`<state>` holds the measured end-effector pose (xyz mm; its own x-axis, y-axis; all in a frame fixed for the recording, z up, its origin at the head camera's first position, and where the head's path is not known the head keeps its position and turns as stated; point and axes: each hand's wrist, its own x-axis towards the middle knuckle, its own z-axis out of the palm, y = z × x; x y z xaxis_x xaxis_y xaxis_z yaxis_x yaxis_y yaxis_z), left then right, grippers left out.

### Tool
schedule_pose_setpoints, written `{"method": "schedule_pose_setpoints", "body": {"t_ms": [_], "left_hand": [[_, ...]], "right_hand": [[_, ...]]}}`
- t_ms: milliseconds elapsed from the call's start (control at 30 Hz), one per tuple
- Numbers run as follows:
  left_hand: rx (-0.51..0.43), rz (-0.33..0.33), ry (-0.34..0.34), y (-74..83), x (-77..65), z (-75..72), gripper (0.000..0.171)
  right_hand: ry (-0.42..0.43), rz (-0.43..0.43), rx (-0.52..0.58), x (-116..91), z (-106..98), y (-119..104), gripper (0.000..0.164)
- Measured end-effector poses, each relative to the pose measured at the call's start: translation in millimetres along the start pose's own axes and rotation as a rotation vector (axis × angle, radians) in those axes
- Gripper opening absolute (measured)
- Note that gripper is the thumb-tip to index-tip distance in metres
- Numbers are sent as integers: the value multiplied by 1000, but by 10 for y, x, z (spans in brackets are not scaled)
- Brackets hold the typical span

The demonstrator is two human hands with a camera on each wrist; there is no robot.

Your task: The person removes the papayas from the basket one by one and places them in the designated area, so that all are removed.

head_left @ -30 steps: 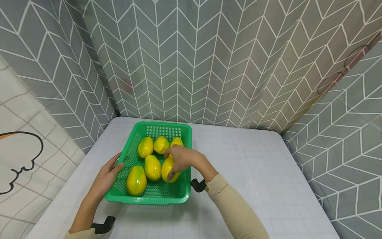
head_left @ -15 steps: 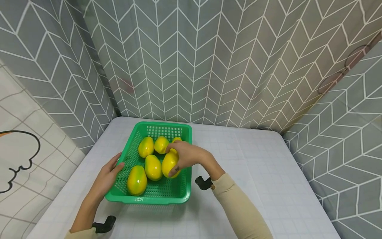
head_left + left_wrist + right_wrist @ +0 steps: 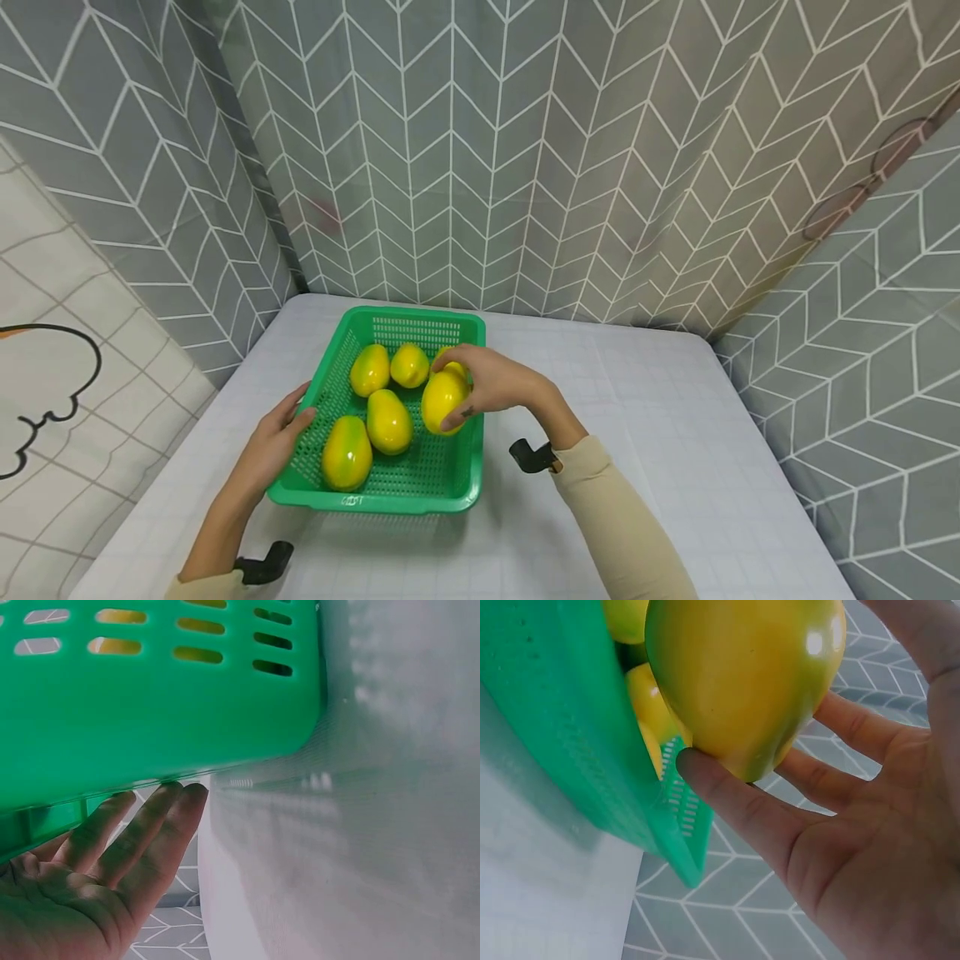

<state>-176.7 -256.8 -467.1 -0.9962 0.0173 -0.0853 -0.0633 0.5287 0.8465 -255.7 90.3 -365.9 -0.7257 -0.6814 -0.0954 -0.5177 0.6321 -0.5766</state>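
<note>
A green plastic basket with slotted walls stands on the table, with several glossy yellow-green mangoes in it. My right hand holds one mango between thumb and fingers, over the basket's right part. The right wrist view shows this mango up beside the basket rim, fingertips against its lower side. At the left side, my left hand holds the basket rim, thumb over the edge. Its fingers lie fairly straight against the outer wall. A mango lies at the near left, another in the middle.
A white cloth covers the table; its surface extends right of the basket. A grey curtain with white chevron lines hangs behind and at the sides. Black wrist mounts sit on both arms.
My right hand has lifted the mango up from the basket floor and moved it slightly right and away from me. My left hand keeps its place at the rim.
</note>
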Motion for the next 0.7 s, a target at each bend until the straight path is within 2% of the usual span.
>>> {"method": "schedule_pose_setpoints", "body": {"t_ms": [267,700], "left_hand": [[15,5,4,-2,2,15,66],[20,5,9,-4,-8,2,65]], "right_hand": [[25,26,66,-75,-79,101,83],[60,54,106,-222,-175,267,80]]}}
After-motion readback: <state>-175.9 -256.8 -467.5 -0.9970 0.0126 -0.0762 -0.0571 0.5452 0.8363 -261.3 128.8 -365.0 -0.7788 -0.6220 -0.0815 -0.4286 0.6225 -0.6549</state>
